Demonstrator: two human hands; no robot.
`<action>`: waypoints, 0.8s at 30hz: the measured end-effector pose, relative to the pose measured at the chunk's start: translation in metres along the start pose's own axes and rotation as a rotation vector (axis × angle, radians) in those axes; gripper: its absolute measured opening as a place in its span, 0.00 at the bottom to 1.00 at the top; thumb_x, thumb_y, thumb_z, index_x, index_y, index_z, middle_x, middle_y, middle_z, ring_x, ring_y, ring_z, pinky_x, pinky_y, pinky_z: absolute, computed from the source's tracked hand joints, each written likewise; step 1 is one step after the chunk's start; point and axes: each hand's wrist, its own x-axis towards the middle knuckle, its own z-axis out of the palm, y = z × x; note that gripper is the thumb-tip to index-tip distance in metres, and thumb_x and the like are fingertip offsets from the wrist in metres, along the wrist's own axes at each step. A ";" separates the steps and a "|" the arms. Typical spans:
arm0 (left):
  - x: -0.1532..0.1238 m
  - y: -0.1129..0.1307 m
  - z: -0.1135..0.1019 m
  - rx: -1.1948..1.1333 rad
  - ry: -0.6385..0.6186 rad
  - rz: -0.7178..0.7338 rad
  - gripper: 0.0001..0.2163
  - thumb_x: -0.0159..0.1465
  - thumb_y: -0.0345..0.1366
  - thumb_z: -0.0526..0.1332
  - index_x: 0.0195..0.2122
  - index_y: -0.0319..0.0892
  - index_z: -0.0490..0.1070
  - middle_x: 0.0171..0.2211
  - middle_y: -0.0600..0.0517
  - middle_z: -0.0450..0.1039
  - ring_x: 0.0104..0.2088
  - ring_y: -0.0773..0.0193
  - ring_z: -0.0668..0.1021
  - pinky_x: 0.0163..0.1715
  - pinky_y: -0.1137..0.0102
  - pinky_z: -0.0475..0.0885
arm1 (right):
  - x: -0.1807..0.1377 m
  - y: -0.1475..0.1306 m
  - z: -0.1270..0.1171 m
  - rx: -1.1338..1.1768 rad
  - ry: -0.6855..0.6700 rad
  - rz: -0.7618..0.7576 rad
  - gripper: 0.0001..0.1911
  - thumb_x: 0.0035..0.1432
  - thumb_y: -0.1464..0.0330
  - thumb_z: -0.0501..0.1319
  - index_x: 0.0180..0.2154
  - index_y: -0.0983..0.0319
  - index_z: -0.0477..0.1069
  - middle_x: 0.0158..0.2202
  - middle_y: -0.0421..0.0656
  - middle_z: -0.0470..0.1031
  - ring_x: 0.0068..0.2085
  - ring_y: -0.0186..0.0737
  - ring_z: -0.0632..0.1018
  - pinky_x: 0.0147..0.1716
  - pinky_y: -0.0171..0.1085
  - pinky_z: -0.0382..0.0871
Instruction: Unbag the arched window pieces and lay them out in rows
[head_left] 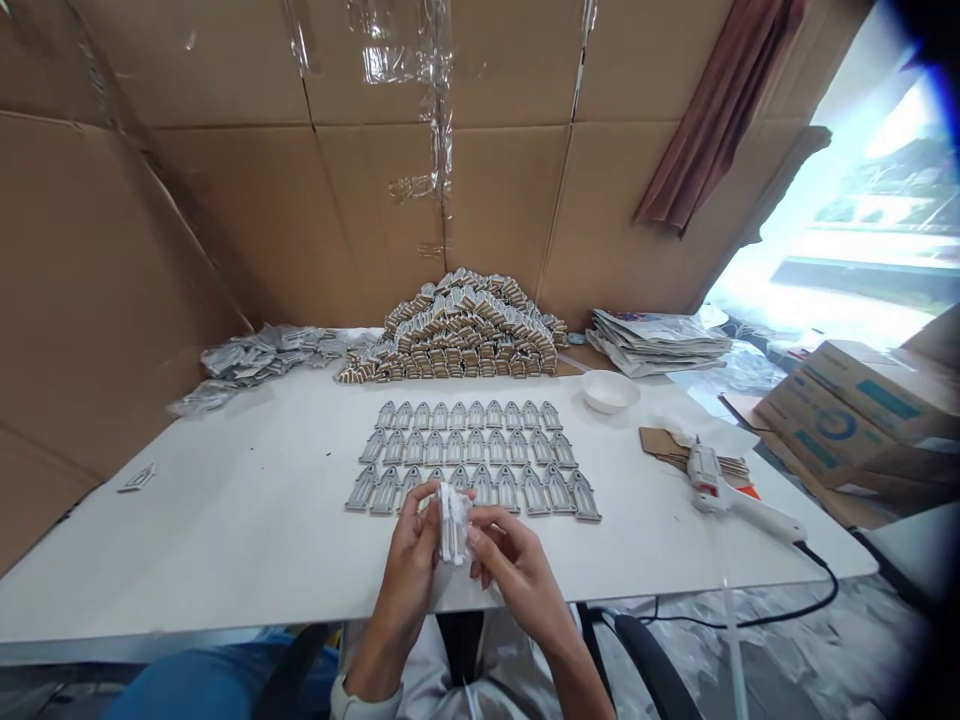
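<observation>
Near the front edge of the table, my left hand (411,555) is closed around a small white packet (453,530) with a clear plastic wrap, held upright. From the other side, the bent fingers of my right hand (517,565) pinch its right edge. What lies inside the wrap is too small to make out. Just beyond both hands, grey arch-shaped pieces (475,447) with pale centres lie in three neat rows on the white table (247,520). My hands hide part of the nearest row.
Behind the rows rises a large pile of similar pieces (469,325). Plastic-wrapped packets (255,360) lie at the back left. To the right are a white bowl (610,391), stacked papers (656,342), cardboard scraps (664,443) and a corded glue gun (739,495). Cardboard walls (240,200) enclose the back and left.
</observation>
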 end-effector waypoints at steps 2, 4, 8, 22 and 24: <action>0.000 -0.002 0.004 0.007 0.033 0.011 0.23 0.67 0.58 0.68 0.54 0.51 0.69 0.48 0.47 0.82 0.43 0.53 0.84 0.40 0.64 0.78 | -0.001 0.000 0.000 -0.024 0.005 -0.005 0.18 0.70 0.51 0.67 0.49 0.58 0.79 0.29 0.37 0.71 0.29 0.36 0.74 0.29 0.35 0.67; 0.000 -0.003 0.007 0.067 0.088 0.052 0.21 0.66 0.57 0.69 0.52 0.51 0.70 0.49 0.48 0.81 0.44 0.54 0.83 0.41 0.65 0.77 | -0.002 -0.001 -0.001 -0.038 0.012 0.000 0.18 0.70 0.51 0.66 0.49 0.58 0.79 0.29 0.36 0.69 0.28 0.35 0.72 0.29 0.35 0.67; -0.002 -0.006 0.008 0.241 0.173 0.122 0.19 0.65 0.58 0.70 0.44 0.49 0.75 0.46 0.49 0.81 0.43 0.54 0.82 0.42 0.66 0.76 | -0.001 -0.001 0.000 0.009 0.022 0.006 0.17 0.70 0.51 0.66 0.45 0.58 0.76 0.31 0.37 0.70 0.29 0.35 0.71 0.28 0.34 0.65; -0.019 0.006 0.015 0.235 0.103 0.050 0.21 0.62 0.54 0.73 0.50 0.51 0.74 0.49 0.47 0.81 0.41 0.54 0.83 0.44 0.62 0.79 | -0.006 0.002 0.004 -0.067 0.090 -0.059 0.16 0.75 0.54 0.61 0.55 0.56 0.71 0.37 0.39 0.72 0.30 0.35 0.72 0.29 0.34 0.69; -0.017 0.002 0.013 0.219 0.142 0.034 0.19 0.63 0.54 0.71 0.49 0.50 0.73 0.47 0.48 0.81 0.35 0.58 0.81 0.38 0.64 0.78 | -0.007 0.002 0.004 -0.017 0.109 -0.050 0.24 0.74 0.54 0.62 0.65 0.52 0.63 0.43 0.40 0.71 0.31 0.34 0.74 0.28 0.34 0.71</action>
